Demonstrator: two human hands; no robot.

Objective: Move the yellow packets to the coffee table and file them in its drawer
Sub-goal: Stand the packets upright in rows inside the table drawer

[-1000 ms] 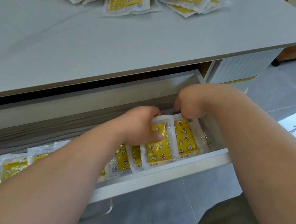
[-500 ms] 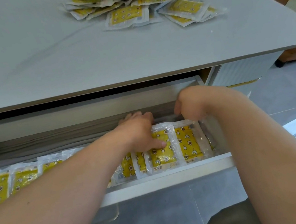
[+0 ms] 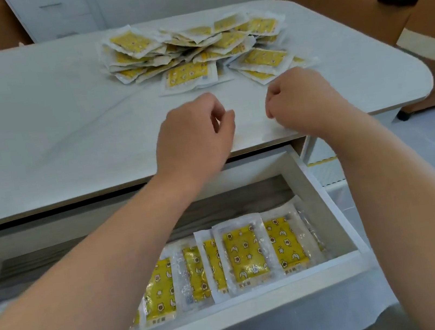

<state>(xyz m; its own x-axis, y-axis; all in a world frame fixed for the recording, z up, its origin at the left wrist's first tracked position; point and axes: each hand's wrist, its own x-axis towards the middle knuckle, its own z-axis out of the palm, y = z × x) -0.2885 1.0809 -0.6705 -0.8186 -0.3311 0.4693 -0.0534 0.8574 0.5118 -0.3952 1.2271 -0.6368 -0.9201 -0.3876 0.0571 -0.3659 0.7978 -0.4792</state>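
1. Two hands, left hand (image 3: 195, 137) and right hand (image 3: 303, 100), were down in the drawer (image 3: 330, 198) half a second ago, pressing on the right-end packets. Now both are up over the worktop (image 3: 47, 120), clear of the drawer.
2. Meaning: that batch reads as filed. The filed packets (image 3: 246, 254) lean in an overlapping row against the drawer's front wall, and the right end is packed up to the side wall. The left stretch of the row is hidden under the left forearm (image 3: 112, 267).
3. Job is far from done. The pile of yellow packets (image 3: 192, 46) sits heaped on the far half of the worktop, with many left.
4. Left hand: back of the hand up, forearm crossing diagonally over the open drawer. Fingers loosely curled, thumb near the forefinger with a gap between them, holding nothing.
5. Right hand: also knuckles up, ahead of the left and just short of the nearest packets in the pile. Fingers curled in tighter, fist-like, nothing visible in them.
6. Judgement: next step is a reach into the pile for another handful, so both sets of fingers have to uncurl first.
7. Risk: the near packets lie flat in slick film and will likely slide rather than lift. Pinch an edge.
8. Drawer is fully out, and bare grey base shows behind the row, so there looks to be room for more.
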